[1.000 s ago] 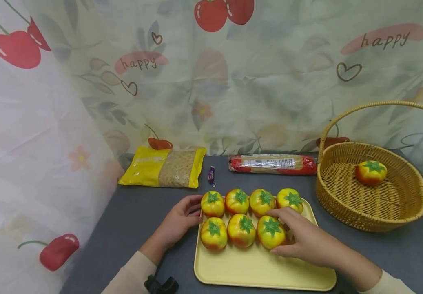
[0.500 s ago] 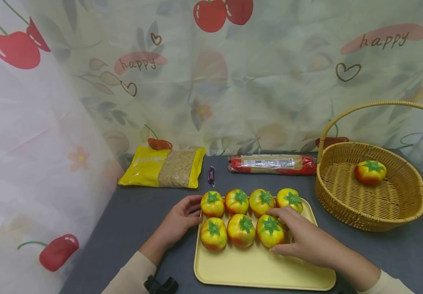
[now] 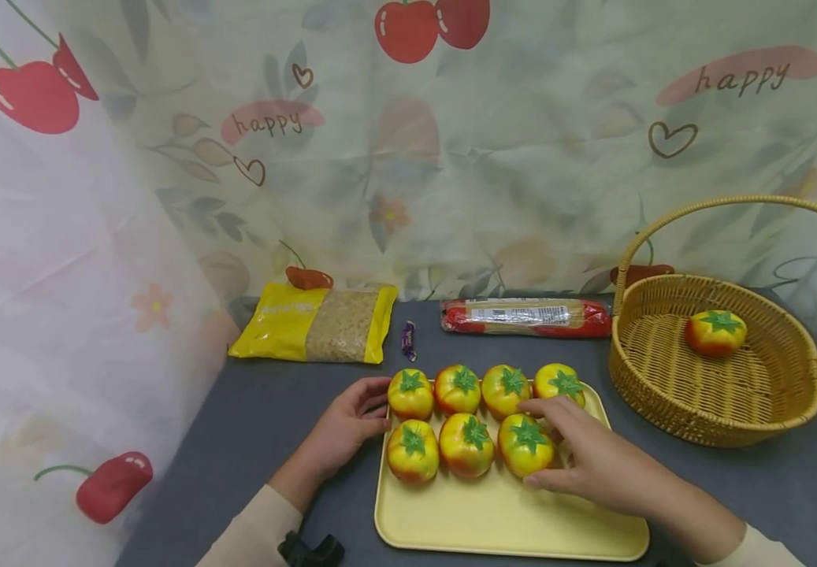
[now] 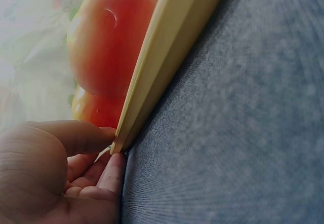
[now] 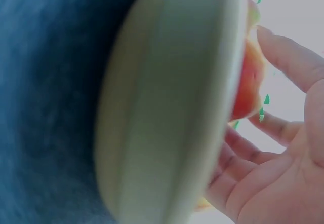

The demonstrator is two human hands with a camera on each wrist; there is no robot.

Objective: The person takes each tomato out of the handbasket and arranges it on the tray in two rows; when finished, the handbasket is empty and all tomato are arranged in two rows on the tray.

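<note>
In the head view my left hand (image 3: 348, 425) is at the left edge of the yellow tray (image 3: 507, 524); the left wrist view shows its thumb and fingers (image 4: 85, 139) pinching the rim. On the tray, several yellow-red toy tomatoes (image 3: 466, 453) with green star-shaped tops stand in two rows. My right hand (image 3: 596, 457) holds the rightmost toy tomato (image 3: 521, 457) of the front row, thumb at the near side and fingers at the far side. In the right wrist view, the tray wall (image 5: 167, 107) partly hides that hand's fingers (image 5: 276, 127).
A wicker basket (image 3: 706, 425) with a tall handle stands at the right, one toy tomato (image 3: 714, 335) inside. Along the back lie a yellow bag of grains or flakes (image 3: 340, 323), a purple-wrapped candy (image 3: 409, 340) and a red-ended pack of noodles (image 3: 521, 316).
My right hand and the toy tomato in it have shifted very slightly to the right. The left hand, the tray and the other tomatoes stay where they were.
</note>
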